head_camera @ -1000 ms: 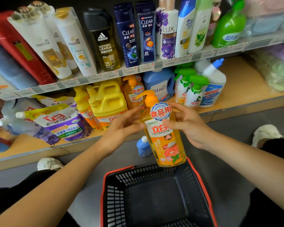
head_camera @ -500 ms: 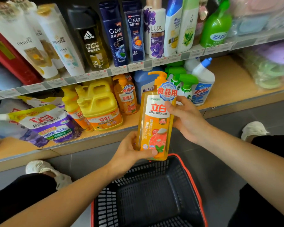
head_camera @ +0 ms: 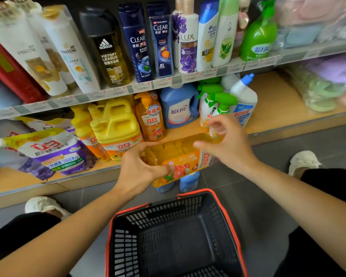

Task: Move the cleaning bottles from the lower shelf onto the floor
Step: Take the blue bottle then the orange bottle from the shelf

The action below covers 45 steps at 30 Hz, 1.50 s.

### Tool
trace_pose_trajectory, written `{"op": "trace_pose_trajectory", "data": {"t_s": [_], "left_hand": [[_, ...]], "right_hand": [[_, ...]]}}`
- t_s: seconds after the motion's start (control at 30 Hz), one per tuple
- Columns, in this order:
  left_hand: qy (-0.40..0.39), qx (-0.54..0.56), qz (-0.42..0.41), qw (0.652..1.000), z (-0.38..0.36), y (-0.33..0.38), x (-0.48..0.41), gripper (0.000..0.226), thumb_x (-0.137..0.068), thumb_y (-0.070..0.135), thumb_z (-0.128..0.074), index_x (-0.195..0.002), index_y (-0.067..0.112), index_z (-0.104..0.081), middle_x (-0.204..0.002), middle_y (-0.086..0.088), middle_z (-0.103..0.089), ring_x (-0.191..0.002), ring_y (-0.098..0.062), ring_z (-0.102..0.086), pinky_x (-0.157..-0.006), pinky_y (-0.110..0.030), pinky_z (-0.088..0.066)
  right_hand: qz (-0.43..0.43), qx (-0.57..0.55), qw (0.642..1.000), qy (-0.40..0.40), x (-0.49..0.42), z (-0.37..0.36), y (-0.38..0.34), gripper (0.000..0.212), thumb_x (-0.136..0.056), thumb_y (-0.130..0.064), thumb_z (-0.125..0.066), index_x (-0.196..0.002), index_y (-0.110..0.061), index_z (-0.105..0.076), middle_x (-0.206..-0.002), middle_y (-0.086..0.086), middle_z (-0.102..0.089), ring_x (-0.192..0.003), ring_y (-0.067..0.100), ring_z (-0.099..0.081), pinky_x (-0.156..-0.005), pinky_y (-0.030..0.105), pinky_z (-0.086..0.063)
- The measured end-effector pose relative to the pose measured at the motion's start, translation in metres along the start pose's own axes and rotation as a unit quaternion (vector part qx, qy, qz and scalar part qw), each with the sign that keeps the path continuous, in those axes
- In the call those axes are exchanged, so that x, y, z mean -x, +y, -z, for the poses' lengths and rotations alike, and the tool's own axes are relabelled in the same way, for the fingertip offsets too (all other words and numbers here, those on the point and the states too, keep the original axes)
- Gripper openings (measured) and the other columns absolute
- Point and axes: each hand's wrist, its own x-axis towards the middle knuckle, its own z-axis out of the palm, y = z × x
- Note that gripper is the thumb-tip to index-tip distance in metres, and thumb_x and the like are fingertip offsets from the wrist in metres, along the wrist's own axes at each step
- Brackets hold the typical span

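Observation:
An orange pump bottle (head_camera: 180, 156) of dish soap lies tilted on its side, blurred, low in front of the lower shelf (head_camera: 284, 108). My left hand (head_camera: 142, 168) grips its bottom end. My right hand (head_camera: 228, 142) curls round its upper end and hides the pump. Two small blue bottles (head_camera: 189, 182) stand on the floor right below it. On the lower shelf stand yellow jugs (head_camera: 116, 128), another orange pump bottle (head_camera: 151, 118), a blue detergent jug (head_camera: 178, 106), green spray bottles (head_camera: 218, 104) and a white blue-capped bottle (head_camera: 244, 98).
A black basket with a red rim (head_camera: 196, 191) stands on the grey floor between my knees. Refill pouches (head_camera: 48, 150) lie at the left of the lower shelf. Shampoo bottles (head_camera: 138, 43) fill the upper shelf. My shoes (head_camera: 44, 204) sit either side.
The orange bottle went from upright in front of the shelf to tilted sideways and lower, down by the blue bottles on the floor. Both hands moved down with it.

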Motion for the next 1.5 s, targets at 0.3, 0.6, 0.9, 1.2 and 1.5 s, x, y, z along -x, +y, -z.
{"op": "trace_pose_trajectory", "data": {"t_s": [0.3, 0.6, 0.9, 1.2, 1.5], "left_hand": [[-0.083, -0.058, -0.130, 0.986, 0.001, 0.022, 0.008, 0.081, -0.056, 0.048, -0.091, -0.130, 0.027, -0.064, -0.111, 0.010, -0.071, -0.102, -0.007, -0.068, -0.090, -0.036, -0.057], [-0.089, -0.103, -0.347, 0.928, 0.004, 0.019, 0.008, 0.047, -0.099, 0.016, -0.062, -0.143, 0.004, -0.051, -0.155, -0.010, -0.045, -0.151, -0.024, -0.033, -0.122, -0.046, -0.030], [-0.015, -0.043, -0.322, 0.946, 0.006, 0.019, 0.009, 0.020, -0.089, 0.021, -0.072, -0.106, 0.012, -0.078, -0.112, 0.002, -0.075, -0.105, -0.006, -0.071, -0.091, -0.025, -0.055], [-0.035, 0.045, -0.146, 0.988, 0.004, 0.016, -0.010, 0.034, -0.080, 0.038, -0.080, -0.106, 0.020, -0.068, -0.098, -0.004, -0.064, -0.091, -0.006, -0.056, -0.081, -0.019, -0.045], [-0.065, 0.079, -0.134, 0.986, 0.009, 0.009, -0.013, 0.031, -0.090, 0.020, -0.071, -0.121, 0.023, -0.071, -0.103, -0.003, -0.065, -0.094, -0.008, -0.063, -0.083, -0.024, -0.051]], "right_hand": [[0.083, 0.084, 0.957, -0.264, 0.010, -0.016, 0.005, 0.097, -0.052, -0.056, -0.091, -0.137, -0.038, -0.048, -0.125, -0.016, -0.059, -0.113, 0.007, -0.057, -0.093, 0.039, -0.051], [0.001, -0.053, 0.980, -0.194, 0.015, -0.023, 0.006, 0.085, -0.055, -0.036, -0.098, -0.123, -0.038, -0.047, -0.112, -0.026, -0.059, -0.104, -0.017, -0.054, -0.080, 0.003, -0.042], [-0.011, -0.049, 0.981, -0.187, 0.017, -0.025, 0.008, 0.086, -0.055, -0.033, -0.098, -0.123, -0.037, -0.046, -0.112, -0.027, -0.056, -0.106, -0.019, -0.052, -0.080, 0.002, -0.041], [0.012, -0.039, 0.976, -0.215, 0.024, -0.026, 0.002, 0.085, -0.056, -0.035, -0.097, -0.124, -0.037, -0.047, -0.113, -0.027, -0.056, -0.109, -0.011, -0.052, -0.081, 0.005, -0.043], [-0.014, -0.064, 0.975, -0.214, 0.023, -0.026, 0.002, 0.086, -0.055, -0.035, -0.098, -0.126, -0.033, -0.050, -0.115, -0.020, -0.060, -0.107, -0.007, -0.057, -0.083, 0.011, -0.048]]}}
